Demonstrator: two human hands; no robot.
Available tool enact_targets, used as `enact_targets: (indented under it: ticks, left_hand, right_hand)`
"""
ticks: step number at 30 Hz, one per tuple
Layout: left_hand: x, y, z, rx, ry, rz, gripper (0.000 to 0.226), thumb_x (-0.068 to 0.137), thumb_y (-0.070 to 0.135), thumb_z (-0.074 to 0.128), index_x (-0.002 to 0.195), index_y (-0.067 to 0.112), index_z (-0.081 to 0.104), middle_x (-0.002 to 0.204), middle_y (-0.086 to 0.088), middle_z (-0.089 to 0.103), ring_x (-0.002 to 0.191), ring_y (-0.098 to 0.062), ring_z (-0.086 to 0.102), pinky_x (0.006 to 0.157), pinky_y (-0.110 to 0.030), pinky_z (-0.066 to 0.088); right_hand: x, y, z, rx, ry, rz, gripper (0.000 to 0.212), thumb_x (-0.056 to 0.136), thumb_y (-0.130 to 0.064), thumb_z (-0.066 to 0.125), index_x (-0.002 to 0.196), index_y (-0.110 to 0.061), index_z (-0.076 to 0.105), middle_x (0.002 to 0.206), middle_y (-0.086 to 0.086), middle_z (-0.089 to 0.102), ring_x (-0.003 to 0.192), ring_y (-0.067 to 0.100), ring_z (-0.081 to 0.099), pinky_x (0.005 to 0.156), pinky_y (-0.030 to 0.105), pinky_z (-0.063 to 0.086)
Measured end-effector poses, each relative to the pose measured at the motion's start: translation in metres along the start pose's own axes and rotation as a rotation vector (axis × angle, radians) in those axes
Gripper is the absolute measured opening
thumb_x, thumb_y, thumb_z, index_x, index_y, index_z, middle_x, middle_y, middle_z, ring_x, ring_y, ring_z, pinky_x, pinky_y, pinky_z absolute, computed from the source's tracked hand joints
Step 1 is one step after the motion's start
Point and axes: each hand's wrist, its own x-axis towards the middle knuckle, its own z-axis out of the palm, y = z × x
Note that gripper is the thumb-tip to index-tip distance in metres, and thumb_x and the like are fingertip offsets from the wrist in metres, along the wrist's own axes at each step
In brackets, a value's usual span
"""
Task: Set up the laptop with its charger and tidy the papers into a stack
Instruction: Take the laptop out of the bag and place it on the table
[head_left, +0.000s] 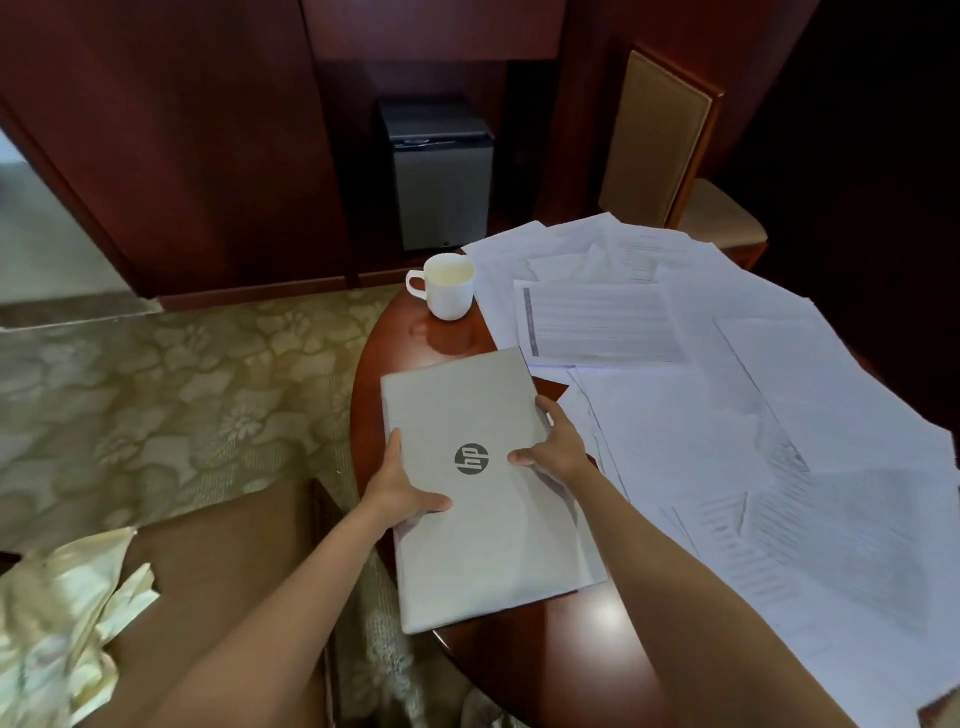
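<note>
Fingers of left hand (402, 488) and right hand (553, 441) around closed laptop (488, 551) edges, thumbs atop lid.

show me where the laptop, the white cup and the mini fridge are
laptop (493, 540): head view, on its closed silver lid.
white cup (452, 299): head view, on its outer wall.
mini fridge (441, 197): head view, on its grey door.

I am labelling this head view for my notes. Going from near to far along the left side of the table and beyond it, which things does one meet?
laptop → cup → fridge, which stands on the floor past the table.
</note>
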Motion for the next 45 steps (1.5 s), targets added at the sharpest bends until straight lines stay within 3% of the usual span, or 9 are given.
enact_targets:
  ticks: [9, 13, 20, 25, 33, 38, 42, 45]
  left_hand:
    - [-0.002, 0.005, 0.018, 0.119, 0.124, -0.062, 0.124, 0.060, 0.014, 0.086, 0.150, 0.025, 0.002, 0.147, -0.013, 0.030, 0.135, -0.029, 0.031, 0.109, -0.037, 0.033]
    - [-0.008, 0.011, 0.031, 0.144, 0.136, -0.101, 0.118, 0.064, 0.016, 0.084, 0.150, 0.026, 0.004, 0.144, -0.017, 0.026, 0.131, -0.033, 0.033, 0.106, -0.035, 0.033]
    - [-0.014, 0.016, 0.049, 0.156, 0.140, -0.109, 0.114, 0.067, 0.015, 0.083, 0.150, 0.026, 0.006, 0.142, -0.017, 0.026, 0.131, -0.032, 0.031, 0.105, -0.035, 0.032]
    - [-0.010, 0.019, 0.054, 0.201, 0.134, -0.106, 0.112, 0.066, 0.016, 0.083, 0.149, 0.026, 0.008, 0.140, -0.017, 0.030, 0.128, -0.033, 0.032, 0.103, -0.037, 0.034]
    - [-0.008, 0.027, 0.058, 0.405, 0.116, -0.234, 0.113, 0.067, 0.023, 0.082, 0.147, 0.032, 0.003, 0.136, -0.017, 0.025, 0.124, -0.037, 0.036, 0.099, -0.044, 0.044]
    - [-0.011, 0.048, 0.064, 0.614, 0.082, -0.293, 0.111, 0.074, 0.031, 0.076, 0.147, 0.029, -0.009, 0.139, -0.018, 0.021, 0.129, -0.033, 0.027, 0.099, -0.037, 0.038]
    - [0.000, 0.069, 0.067, 0.739, 0.160, -0.101, 0.098, 0.079, 0.034, 0.070, 0.147, 0.029, 0.000, 0.142, -0.016, 0.017, 0.131, -0.032, 0.022, 0.103, -0.040, 0.030]
    - [0.013, 0.089, 0.070, 0.745, 0.131, 0.015, 0.089, 0.082, 0.033, 0.065, 0.148, 0.025, 0.006, 0.142, -0.016, 0.019, 0.132, -0.034, 0.023, 0.106, -0.040, 0.028]
  right_hand:
    - [0.011, 0.022, 0.000, -0.001, -0.010, 0.048, 0.081, 0.073, 0.003, 0.072, 0.141, -0.014, 0.032, 0.133, 0.006, 0.048, 0.103, 0.014, 0.043, 0.083, 0.021, 0.036]
    - [0.016, 0.020, -0.007, -0.030, 0.023, 0.047, 0.080, 0.073, 0.001, 0.072, 0.141, -0.014, 0.032, 0.134, 0.007, 0.048, 0.115, 0.023, 0.048, 0.083, 0.022, 0.035]
    - [0.020, 0.028, -0.022, -0.033, 0.086, 0.082, 0.069, 0.072, 0.002, 0.071, 0.131, -0.015, 0.040, 0.118, 0.005, 0.053, 0.091, 0.015, 0.045, 0.068, 0.019, 0.038]
    - [0.022, 0.035, -0.024, -0.036, 0.101, 0.080, 0.071, 0.071, 0.001, 0.071, 0.131, -0.018, 0.040, 0.127, 0.005, 0.053, 0.092, 0.017, 0.047, 0.075, 0.023, 0.037]
    - [0.028, 0.038, -0.023, -0.058, 0.126, 0.091, 0.068, 0.075, 0.005, 0.067, 0.134, -0.013, 0.040, 0.137, 0.007, 0.049, 0.113, 0.025, 0.053, 0.076, 0.019, 0.037]
    - [0.032, 0.027, -0.021, -0.297, 0.174, 0.025, 0.057, 0.079, 0.004, 0.053, 0.131, -0.015, 0.044, 0.119, 0.012, 0.059, 0.107, 0.029, 0.056, 0.077, 0.028, 0.044]
    - [0.037, 0.018, -0.022, -0.453, 0.156, -0.039, 0.058, 0.080, 0.001, 0.051, 0.134, -0.017, 0.042, 0.120, 0.010, 0.055, 0.115, 0.027, 0.047, 0.087, 0.029, 0.040]
    - [0.039, 0.023, -0.028, -0.465, 0.170, -0.017, 0.055, 0.083, -0.006, 0.053, 0.135, -0.019, 0.040, 0.126, 0.009, 0.051, 0.119, 0.027, 0.042, 0.091, 0.031, 0.038]
